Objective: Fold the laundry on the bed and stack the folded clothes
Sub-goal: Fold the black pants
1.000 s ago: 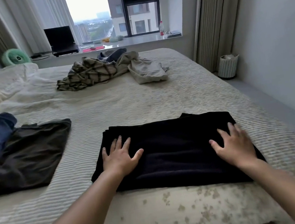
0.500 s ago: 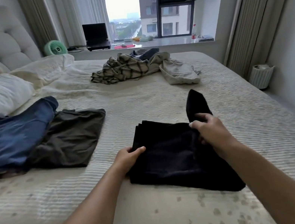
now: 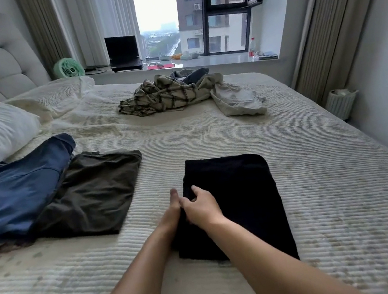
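garment: black garment (image 3: 238,198) folded, bed (image 3: 318,151) centre
right hand (image 3: 201,207): pinching its 9 o'clock edge, to square the fold
left hand (image 3: 173,210): at that edge, grasp unclear
stack: olive piece (image 3: 97,192), 10 o'clock

We see both hands at the left edge of a folded black garment (image 3: 238,201) on the bed (image 3: 322,176): right hand (image 3: 199,208) gripping the fabric, left hand (image 3: 172,209) beside it, partly hidden. Olive shirt (image 3: 92,195) and blue garment (image 3: 11,192) lie left; unfolded pile (image 3: 178,92) farther back.
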